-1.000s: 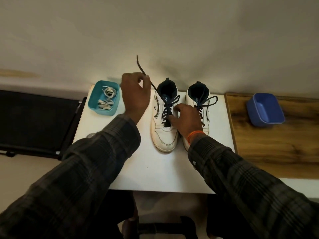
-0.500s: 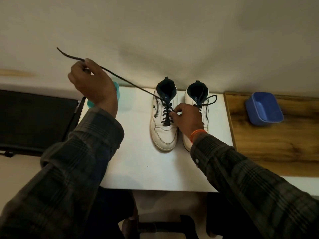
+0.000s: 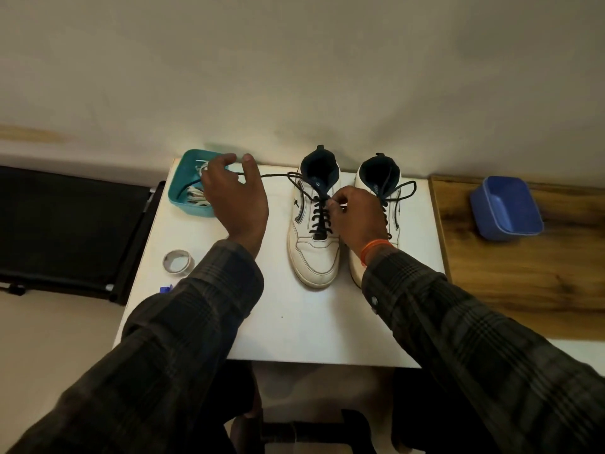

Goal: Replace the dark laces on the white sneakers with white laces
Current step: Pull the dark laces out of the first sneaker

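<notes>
Two white sneakers stand side by side on the white table [image 3: 311,326], both threaded with dark laces. My right hand [image 3: 357,217] pinches the dark lace [image 3: 275,175] at the upper eyelets of the left sneaker [image 3: 314,257]. One end of that lace is pulled free and runs left, past the thumb of my left hand [image 3: 235,201], with its tip drooping into the teal bin [image 3: 181,173]. The left hand hovers by the bin with thumb and forefinger spread. White laces [image 3: 196,193] lie in the bin. The right sneaker [image 3: 363,183] keeps loose lace loops at its top.
A roll of clear tape [image 3: 177,262] lies on the table's left edge, near a small blue scrap [image 3: 165,289]. A blue tub [image 3: 505,208] sits on the wooden surface [image 3: 523,280] to the right. A black panel [image 3: 65,224] lies left of the table. A wall stands close behind.
My left hand came down from high on the left to the teal bin and spread its fingers; the taut lace went slack. The right hand stayed on the left sneaker.
</notes>
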